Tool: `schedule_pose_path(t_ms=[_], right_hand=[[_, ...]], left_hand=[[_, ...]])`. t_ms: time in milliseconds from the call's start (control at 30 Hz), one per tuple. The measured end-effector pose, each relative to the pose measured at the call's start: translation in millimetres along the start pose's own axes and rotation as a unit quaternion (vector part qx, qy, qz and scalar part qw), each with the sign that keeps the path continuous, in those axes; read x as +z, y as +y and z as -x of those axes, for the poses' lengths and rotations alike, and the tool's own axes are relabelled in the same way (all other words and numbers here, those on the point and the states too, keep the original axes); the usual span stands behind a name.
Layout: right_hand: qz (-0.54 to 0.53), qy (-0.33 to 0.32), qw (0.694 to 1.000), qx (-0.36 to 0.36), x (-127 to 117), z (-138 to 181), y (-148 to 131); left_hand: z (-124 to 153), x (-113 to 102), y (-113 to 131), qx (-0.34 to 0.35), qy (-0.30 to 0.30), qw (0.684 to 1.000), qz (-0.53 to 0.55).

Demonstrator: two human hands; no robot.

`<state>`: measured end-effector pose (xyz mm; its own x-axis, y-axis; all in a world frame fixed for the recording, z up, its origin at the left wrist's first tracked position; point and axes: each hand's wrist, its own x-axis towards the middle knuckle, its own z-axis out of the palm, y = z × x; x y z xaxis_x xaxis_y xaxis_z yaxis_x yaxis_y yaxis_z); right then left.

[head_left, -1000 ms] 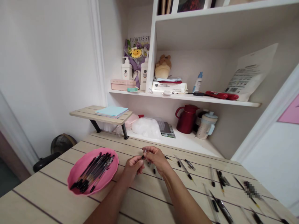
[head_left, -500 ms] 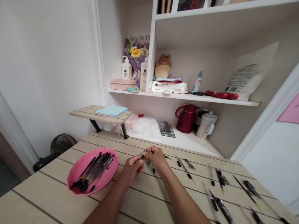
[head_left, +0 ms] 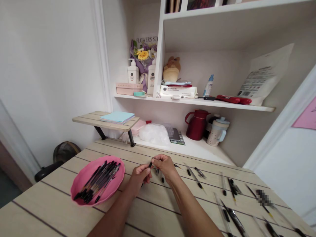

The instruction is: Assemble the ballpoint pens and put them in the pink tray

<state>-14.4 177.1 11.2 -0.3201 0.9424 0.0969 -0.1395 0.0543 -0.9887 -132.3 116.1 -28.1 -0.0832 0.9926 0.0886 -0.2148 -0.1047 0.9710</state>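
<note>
Both my hands meet above the wooden table [head_left: 49,210] near its middle. My left hand [head_left: 139,174] and my right hand [head_left: 165,166] pinch the two ends of one small black pen [head_left: 150,164] between their fingertips. Most of the pen is hidden by the fingers. A pink plate [head_left: 81,179] with several black pens [head_left: 98,181] lies to the left of my left hand. Loose pen parts [head_left: 197,179] lie scattered on the table to the right of my right hand.
A low wooden riser [head_left: 98,121] with a light blue notebook [head_left: 118,117] stands at the back left. White shelves behind the table hold a red jug [head_left: 197,125], a lidded cup [head_left: 218,131], bottles and a plush toy. More pen pieces [head_left: 232,217] lie at the right front.
My hands have stayed together over the same spot. The black pen tip shows a little more between my fingers now. The view has shifted slightly.
</note>
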Motion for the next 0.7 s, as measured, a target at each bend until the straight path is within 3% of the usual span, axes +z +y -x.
schedule_pose_path(t_ms=[100,267,600,700], right_hand=[[0.003,0.016,1.000,-0.001,2.0,2.2,-0.2],[-0.016,-0.030,0.999,0.011,0.8,2.9,-3.5],[0.017,-0.035,0.999,0.006,-4.3,-4.7,4.2],[0.050,-0.001,0.999,-0.012,-12.5,-7.0,-0.8]], left_hand=[[0.0,-0.1,0.3,-0.005,-0.002,1.000,-0.002],[-0.6,0.4,0.6,-0.007,0.002,1.000,0.000],[0.5,2.2,3.5,-0.016,0.011,1.000,-0.003],[-1.3,0.6,1.3,-0.011,0.025,0.999,0.020]])
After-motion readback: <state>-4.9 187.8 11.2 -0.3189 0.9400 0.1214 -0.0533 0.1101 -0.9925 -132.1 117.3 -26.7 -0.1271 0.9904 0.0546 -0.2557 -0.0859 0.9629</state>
